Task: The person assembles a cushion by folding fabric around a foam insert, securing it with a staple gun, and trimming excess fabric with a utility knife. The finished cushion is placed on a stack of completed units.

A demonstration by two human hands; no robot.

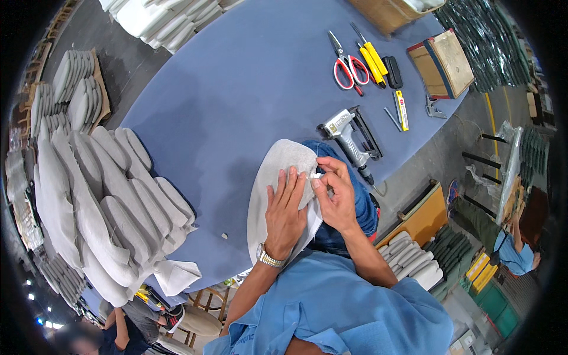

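Observation:
A grey fabric-covered pad point(288, 152) with a rounded end lies at the near edge of the blue table, partly over my lap. My left hand point(285, 214) rests flat on it, fingers stretched out. At the pad's right edge my right hand point(335, 200) is closed in a pinch on a bit of the cover fabric, where a small white piece shows between the fingers. White fabric point(313, 220) hangs below, between both hands. To the right of the pad, a silver staple gun point(350, 137) with a hose lies on the table.
Red-handled scissors point(348, 70), yellow-handled tools point(373, 60), a black case point(391, 72), a small yellow box point(402, 110) and a wooden box point(449, 64) sit at the far right. Stacked grey pads point(118, 171) fill the left edge. Other people point(516, 253) are at lower right and lower left.

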